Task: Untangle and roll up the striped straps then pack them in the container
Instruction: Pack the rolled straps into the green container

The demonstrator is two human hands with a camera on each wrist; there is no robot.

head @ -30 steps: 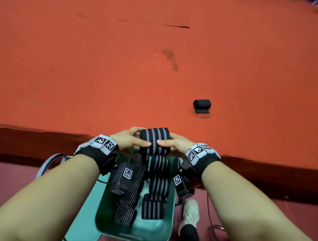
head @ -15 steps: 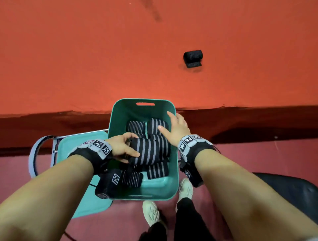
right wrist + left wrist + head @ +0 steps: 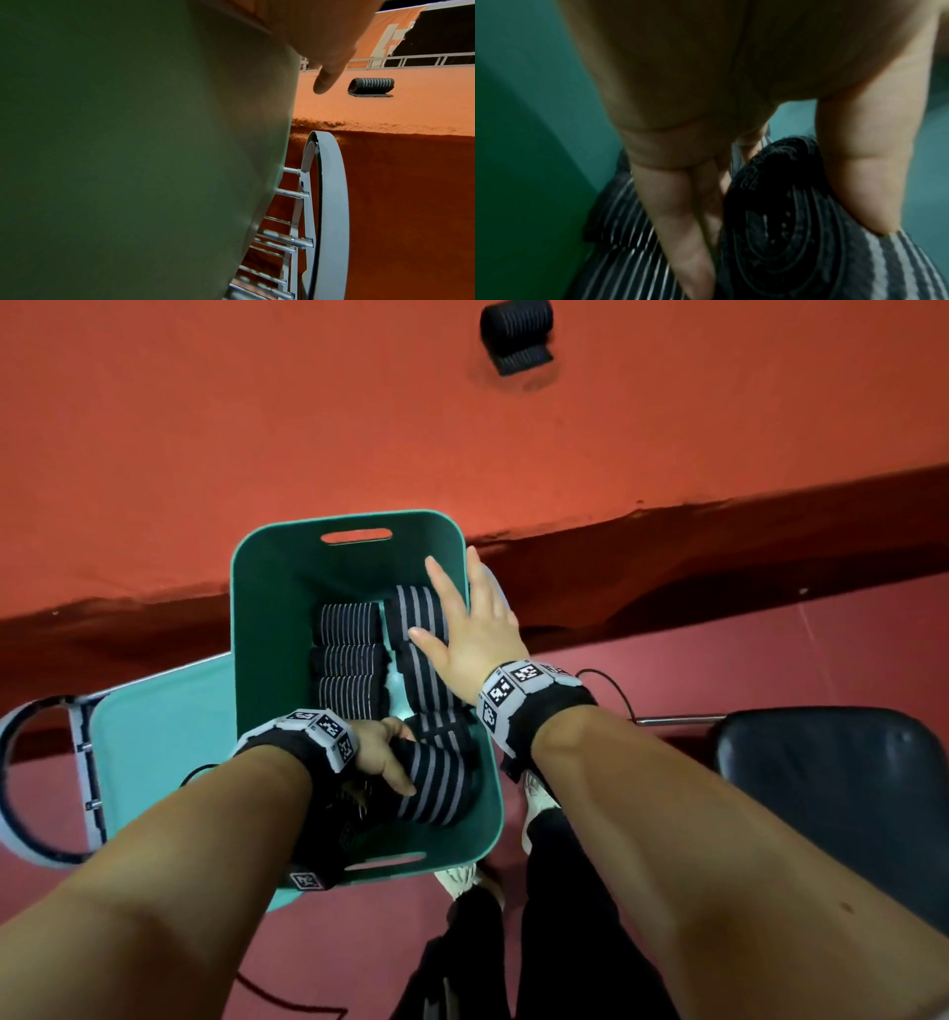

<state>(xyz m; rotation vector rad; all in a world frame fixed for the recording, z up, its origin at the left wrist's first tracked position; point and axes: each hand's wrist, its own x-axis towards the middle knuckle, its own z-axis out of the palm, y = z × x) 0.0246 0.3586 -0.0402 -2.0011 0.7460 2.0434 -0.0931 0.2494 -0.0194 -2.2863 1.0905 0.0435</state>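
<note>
left hand [image 3: 382, 752] reaches into teal plastic container [image 3: 267, 608], fingers and thumb clamped round black rolled strap with grey stripes [image 3: 436, 785] at near end of container. left wrist view: fingers [image 3: 680, 213] along one side of roll's coiled end, thumb on other. right hand [image 3: 475, 629] flat, fingers straight and spread, over container's right rim, holding nothing. more black-and-grey striped rolled straps [image 3: 352, 654] packed in rows inside. one dark rolled strap [image 3: 516, 333] alone on orange carpeted platform [image 3: 205, 428], well apart from container.
</note>
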